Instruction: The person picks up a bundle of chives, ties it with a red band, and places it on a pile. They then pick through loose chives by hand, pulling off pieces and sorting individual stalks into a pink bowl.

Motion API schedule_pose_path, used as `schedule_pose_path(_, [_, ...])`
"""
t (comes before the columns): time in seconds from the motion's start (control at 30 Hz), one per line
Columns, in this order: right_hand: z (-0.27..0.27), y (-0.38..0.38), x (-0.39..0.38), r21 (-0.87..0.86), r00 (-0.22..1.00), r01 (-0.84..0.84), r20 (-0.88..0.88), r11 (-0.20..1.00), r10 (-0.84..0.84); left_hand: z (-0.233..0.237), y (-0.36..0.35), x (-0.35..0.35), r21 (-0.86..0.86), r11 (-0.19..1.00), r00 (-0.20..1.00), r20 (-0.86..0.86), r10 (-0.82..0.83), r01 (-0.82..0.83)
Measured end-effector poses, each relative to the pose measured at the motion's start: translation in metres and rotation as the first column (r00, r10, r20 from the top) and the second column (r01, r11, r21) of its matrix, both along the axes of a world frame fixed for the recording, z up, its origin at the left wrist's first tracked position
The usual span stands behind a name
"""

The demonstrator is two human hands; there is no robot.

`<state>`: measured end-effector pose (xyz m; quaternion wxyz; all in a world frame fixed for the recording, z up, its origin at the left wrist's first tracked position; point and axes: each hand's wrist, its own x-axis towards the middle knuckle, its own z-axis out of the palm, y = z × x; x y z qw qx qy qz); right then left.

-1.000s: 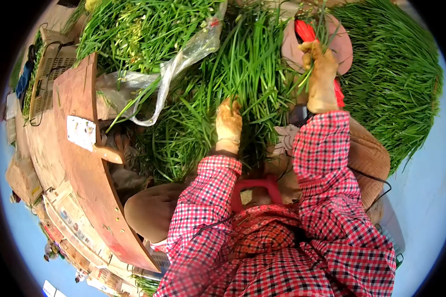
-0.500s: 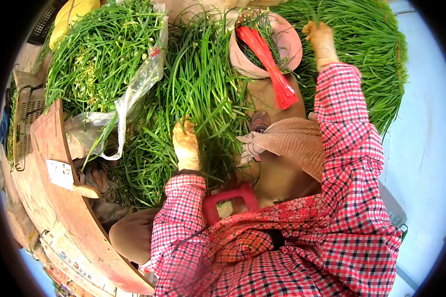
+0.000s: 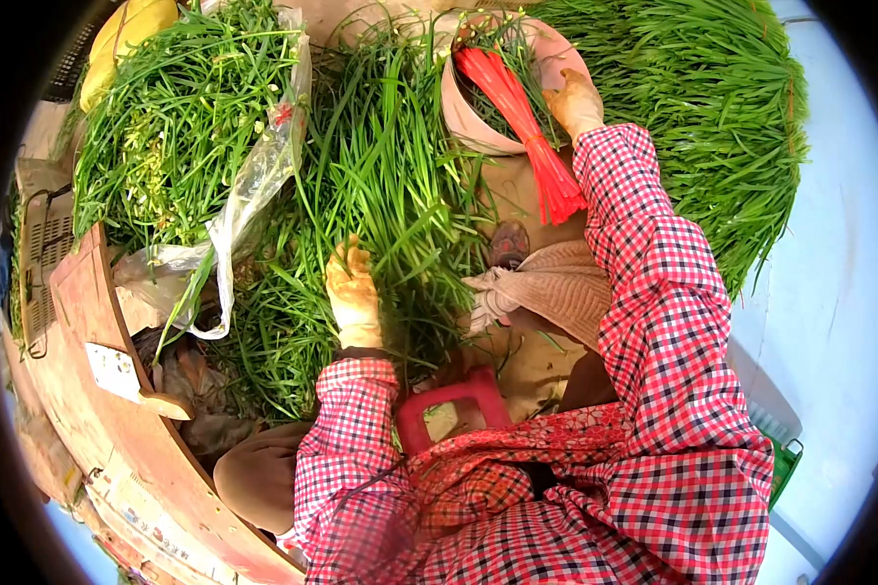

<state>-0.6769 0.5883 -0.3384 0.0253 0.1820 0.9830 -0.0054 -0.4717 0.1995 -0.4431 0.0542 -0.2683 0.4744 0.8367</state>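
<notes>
While L hand [image 3: 353,297] is resting half-curled, greens [image 3: 400,146] lying just ahead — hold unclear — R hand [image 3: 578,105] is sitting at tub [image 3: 461,109] rim, can't tell grip, red strips [image 3: 535,141] lying left; light touch is prob. sparing greens.

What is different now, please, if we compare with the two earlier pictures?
The right hand has moved left, from above the right pile to the pink bowl's right edge. The greens it held half a second ago no longer show in it, so it seems to have let them go. The left hand stays at the middle greens; the red strips and knife stay put.
</notes>
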Motion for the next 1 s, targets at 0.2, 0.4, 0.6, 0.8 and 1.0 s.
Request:
schedule_pose_path(0.2, [-0.007, 0.012, -0.014, -0.234, 0.959, -0.096, 0.237, 0.968, 0.152, 0.007, -0.001, -0.005, 0.018, 1.000, 1.000, 0.012, 0.009, -0.009])
schedule_pose_path(0.4, [-0.006, -0.050, 0.021, -0.176, 0.920, -0.112, 0.354, 0.978, 0.169, 0.007, -0.001, 0.000, -0.076, 0.997, 0.999, 0.031, -0.019, 0.021])
schedule_pose_path(0.6, [0.034, -0.033, 0.013, -0.175, 0.885, -0.281, 0.334, 0.944, 0.325, 0.001, -0.006, -0.004, 0.131, 0.985, 0.994, 0.002, 0.112, -0.111])
schedule_pose_path(0.8, [0.075, -0.011, 0.015, -0.218, 0.982, -0.048, 0.166, 0.975, 0.085, -0.013, -0.011, -0.001, -0.185, 0.980, 0.996, -0.035, -0.076, 0.068])
schedule_pose_path(1.0, [-0.054, 0.010, -0.023, -0.044, 0.891, -0.237, 0.389, 0.971, 0.235, -0.008, -0.010, 0.001, -0.170, 0.983, 0.997, 0.010, -0.074, 0.074])
